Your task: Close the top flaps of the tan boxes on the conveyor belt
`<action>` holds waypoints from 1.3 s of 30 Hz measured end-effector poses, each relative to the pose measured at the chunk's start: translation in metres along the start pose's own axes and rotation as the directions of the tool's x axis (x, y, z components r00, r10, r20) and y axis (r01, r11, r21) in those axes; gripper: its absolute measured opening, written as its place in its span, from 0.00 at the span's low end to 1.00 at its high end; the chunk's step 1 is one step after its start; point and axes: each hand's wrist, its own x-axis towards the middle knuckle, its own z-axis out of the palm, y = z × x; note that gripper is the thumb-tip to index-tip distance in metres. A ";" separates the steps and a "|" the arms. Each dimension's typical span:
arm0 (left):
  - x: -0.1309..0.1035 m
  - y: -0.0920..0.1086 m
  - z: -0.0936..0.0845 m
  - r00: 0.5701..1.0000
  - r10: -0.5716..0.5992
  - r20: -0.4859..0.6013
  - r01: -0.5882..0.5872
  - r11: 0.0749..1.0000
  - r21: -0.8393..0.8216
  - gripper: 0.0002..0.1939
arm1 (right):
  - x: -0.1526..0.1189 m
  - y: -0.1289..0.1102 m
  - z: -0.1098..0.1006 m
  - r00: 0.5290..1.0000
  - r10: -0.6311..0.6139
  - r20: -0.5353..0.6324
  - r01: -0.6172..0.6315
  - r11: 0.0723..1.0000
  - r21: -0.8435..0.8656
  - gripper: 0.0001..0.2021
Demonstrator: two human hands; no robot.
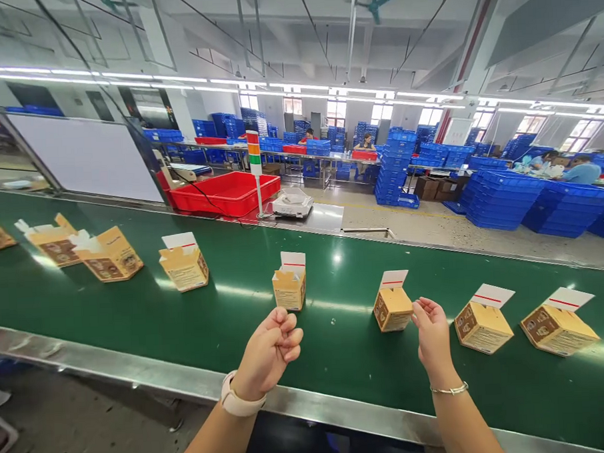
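Note:
Small brown and yellow boxes stand in a row on a green conveyor belt [338, 358]. My left hand [274, 348], with a white band at the wrist, is curled closed just in front of a box with raised flaps [289, 292]; nothing shows in it. My right hand [432, 327], a bangle at its wrist, has its fingertips pinched beside the right edge of a closed-top box [394, 310]. Whether they touch that box or hold something small is hard to tell. A white card with a red line sticks up behind each of these boxes.
Two closed-top boxes [484, 329] [559, 331] stand to the right, and several open ones [183, 266] to the left. Beyond the belt are a red tray [220, 195], a signal light [254, 152] and a scale [292, 203]. A metal rail [340, 405] edges the near side.

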 end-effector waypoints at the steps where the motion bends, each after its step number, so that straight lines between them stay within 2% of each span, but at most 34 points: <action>1: -0.003 0.001 -0.002 1.000 -0.015 0.000 0.015 1.000 -0.002 0.24 | -0.004 -0.001 -0.001 1.000 -0.025 -0.011 0.025 1.000 0.004 0.24; 3: -0.008 0.002 -0.005 1.000 -0.024 0.009 0.024 1.000 -0.007 0.24 | -0.009 -0.006 -0.004 0.995 -0.087 -0.050 0.088 0.996 0.009 0.24; 6: -0.016 0.002 -0.008 0.999 0.021 0.029 -0.020 1.000 -0.020 0.25 | -0.017 -0.016 -0.008 0.978 -0.182 -0.105 0.185 0.982 0.022 0.23; 13: -0.028 -0.003 -0.016 0.987 0.156 0.025 -0.155 0.987 -0.043 0.26 | -0.037 -0.031 -0.018 0.926 -0.359 -0.113 0.357 0.933 -0.043 0.21; 17: -0.027 -0.004 -0.021 0.982 0.178 0.059 -0.175 0.983 -0.062 0.25 | -0.044 -0.027 -0.020 0.923 -0.370 -0.107 0.367 0.929 -0.051 0.21; 22: -0.021 -0.004 -0.025 0.989 0.135 0.054 -0.133 0.990 -0.048 0.24 | -0.042 -0.016 -0.013 0.938 -0.335 -0.087 0.334 0.942 -0.023 0.22; 27: -0.012 -0.009 -0.038 0.990 0.128 0.055 -0.128 0.992 -0.008 0.24 | -0.033 0.003 -0.003 0.964 -0.263 0.041 0.262 0.965 0.023 0.23; 31: -0.002 -0.013 -0.048 0.990 0.141 -0.005 -0.141 0.990 -0.008 0.26 | -0.025 0.019 0.001 0.950 -0.292 0.112 0.298 0.954 -0.038 0.22; 34: 0.004 -0.012 -0.046 0.992 0.123 -0.041 -0.123 0.992 0.008 0.27 | -0.021 0.027 0.004 0.934 -0.318 0.162 0.337 0.936 -0.101 0.19; 39: 0.006 -0.013 -0.031 0.990 0.121 -0.073 -0.119 0.993 0.018 0.28 | -0.016 0.032 0.009 0.916 -0.321 0.241 0.360 0.923 -0.137 0.17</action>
